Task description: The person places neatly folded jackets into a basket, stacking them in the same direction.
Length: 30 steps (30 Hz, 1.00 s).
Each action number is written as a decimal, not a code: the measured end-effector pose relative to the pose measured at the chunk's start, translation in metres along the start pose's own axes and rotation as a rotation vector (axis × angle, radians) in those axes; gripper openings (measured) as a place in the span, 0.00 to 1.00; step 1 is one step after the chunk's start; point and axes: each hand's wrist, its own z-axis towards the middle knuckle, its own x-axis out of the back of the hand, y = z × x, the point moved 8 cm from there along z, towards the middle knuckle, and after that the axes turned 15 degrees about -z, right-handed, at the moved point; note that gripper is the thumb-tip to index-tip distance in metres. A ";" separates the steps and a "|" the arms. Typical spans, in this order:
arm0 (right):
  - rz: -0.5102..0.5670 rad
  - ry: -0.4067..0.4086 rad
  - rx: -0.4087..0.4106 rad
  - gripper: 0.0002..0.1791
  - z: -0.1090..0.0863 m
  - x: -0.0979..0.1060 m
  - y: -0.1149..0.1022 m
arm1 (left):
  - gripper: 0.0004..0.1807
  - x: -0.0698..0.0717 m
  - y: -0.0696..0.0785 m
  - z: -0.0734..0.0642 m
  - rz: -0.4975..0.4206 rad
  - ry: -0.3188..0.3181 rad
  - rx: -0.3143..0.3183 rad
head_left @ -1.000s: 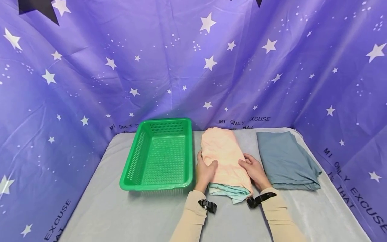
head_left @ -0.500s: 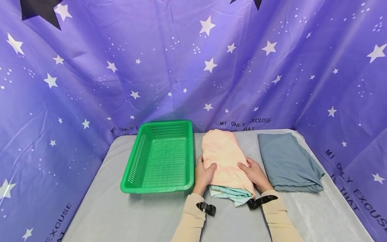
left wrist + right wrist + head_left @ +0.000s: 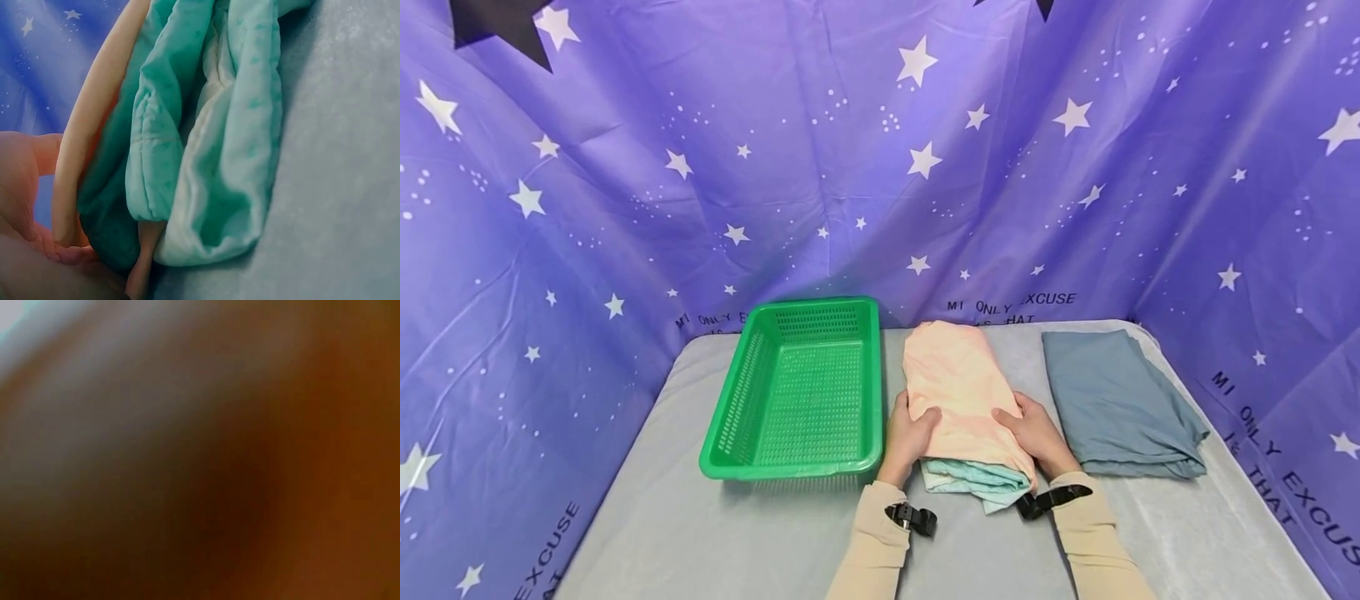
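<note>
A folded cloth [image 3: 958, 387], peach on top with teal and whitish layers showing at its near end, lies lengthwise on the grey-covered table. My left hand [image 3: 910, 435] grips its left side, thumb on top and fingers curled at the edge. On the opposite side my right hand [image 3: 1037, 435] holds it the same way. In the left wrist view the teal layers [image 3: 159, 125] hang in loose rolls beside the peach edge, with part of my left hand [image 3: 28, 206] at the lower left. The right wrist view is a dark blur, filled by something close to the camera.
Left of the cloth stands a green plastic basket [image 3: 868, 392] with slotted walls and nothing inside. A folded blue-grey cloth [image 3: 1120, 404] lies to the right. A purple curtain [image 3: 820, 167] with stars surrounds the table [image 3: 715, 542] at the back and sides.
The head view has shifted slightly. Both hands keep the same grip on the folded peach-and-teal cloth, and nothing else visibly differs.
</note>
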 end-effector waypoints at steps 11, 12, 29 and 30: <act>0.084 -0.025 0.016 0.28 0.001 0.001 -0.001 | 0.44 -0.007 -0.002 -0.004 -0.072 -0.071 0.067; 0.098 -0.026 0.012 0.27 0.000 0.001 -0.001 | 0.44 -0.007 -0.002 -0.004 -0.075 -0.069 0.074; 0.230 -0.107 0.009 0.16 -0.006 0.000 -0.004 | 0.32 -0.009 -0.013 -0.002 -0.264 -0.046 0.171; 0.240 -0.110 0.013 0.16 -0.006 0.000 -0.004 | 0.30 -0.009 -0.015 -0.001 -0.308 -0.050 0.191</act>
